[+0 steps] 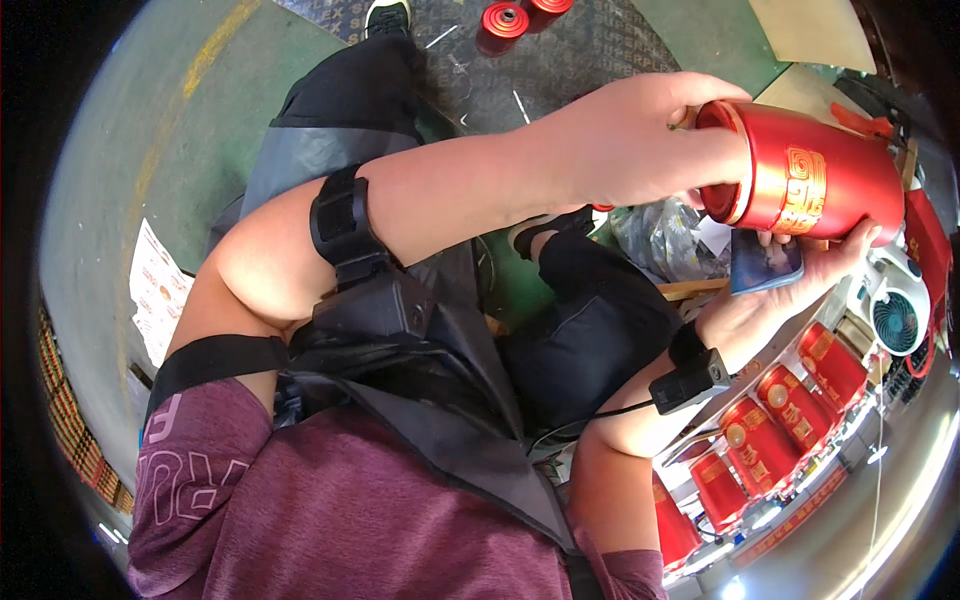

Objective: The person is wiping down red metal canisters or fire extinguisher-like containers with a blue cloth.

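Note:
A glossy red cylindrical canister (860,170) with a gold pattern lies tilted between my two hands at the upper right. My left hand (640,140) reaches across to its near end, the fingers and thumb closed about the rim; part of that end is hidden behind them. From underneath, my right hand (800,285) supports the canister with its fingers curled around the side. A small dark blue piece (765,262), cloth or packet, shows between my right palm and the canister.
Red cylinders (503,22) stand on a dark printed mat (460,90) ahead. A clear plastic bag (670,240) sits below my left wrist. To the right are a white fan (895,310) and several red gold-marked containers (765,440). Printed paper (160,290) lies on the green floor.

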`<state>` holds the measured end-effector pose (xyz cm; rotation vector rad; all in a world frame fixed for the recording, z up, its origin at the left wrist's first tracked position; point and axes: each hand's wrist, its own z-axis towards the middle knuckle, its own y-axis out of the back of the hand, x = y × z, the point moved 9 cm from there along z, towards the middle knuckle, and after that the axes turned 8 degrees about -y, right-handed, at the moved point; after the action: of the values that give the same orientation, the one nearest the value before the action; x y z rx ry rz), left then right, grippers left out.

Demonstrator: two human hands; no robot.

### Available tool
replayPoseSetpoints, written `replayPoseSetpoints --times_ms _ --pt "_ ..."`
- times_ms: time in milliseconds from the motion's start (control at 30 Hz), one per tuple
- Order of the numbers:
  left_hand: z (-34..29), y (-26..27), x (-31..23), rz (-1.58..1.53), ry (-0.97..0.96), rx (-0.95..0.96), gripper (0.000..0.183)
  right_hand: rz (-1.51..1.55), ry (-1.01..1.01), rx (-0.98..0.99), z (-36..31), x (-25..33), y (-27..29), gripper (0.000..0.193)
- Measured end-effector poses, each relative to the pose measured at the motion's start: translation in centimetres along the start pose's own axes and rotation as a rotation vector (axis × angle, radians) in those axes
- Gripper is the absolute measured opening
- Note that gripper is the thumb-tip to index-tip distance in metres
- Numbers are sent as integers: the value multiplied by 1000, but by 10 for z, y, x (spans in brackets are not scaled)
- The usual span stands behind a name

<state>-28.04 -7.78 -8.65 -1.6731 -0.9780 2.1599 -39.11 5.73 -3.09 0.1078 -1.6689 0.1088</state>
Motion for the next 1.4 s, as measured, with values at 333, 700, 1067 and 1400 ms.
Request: replayPoseSetpoints --times_ms 333,700,1067,1400 --pt "-8 -4 -12 114 1 66 67 162 -78 84 5 -5 -3 75" --pt "-7 -4 -29 139 -241 -23 71 362 87 235 12 7 -7 80" --pt "-5 -1 -26 126 -198 -36 64 402 41 280 17 3 -6 78" --pt "-3 -1 -20 126 -213 -11 66 406 20 325 20 2 -6 78"
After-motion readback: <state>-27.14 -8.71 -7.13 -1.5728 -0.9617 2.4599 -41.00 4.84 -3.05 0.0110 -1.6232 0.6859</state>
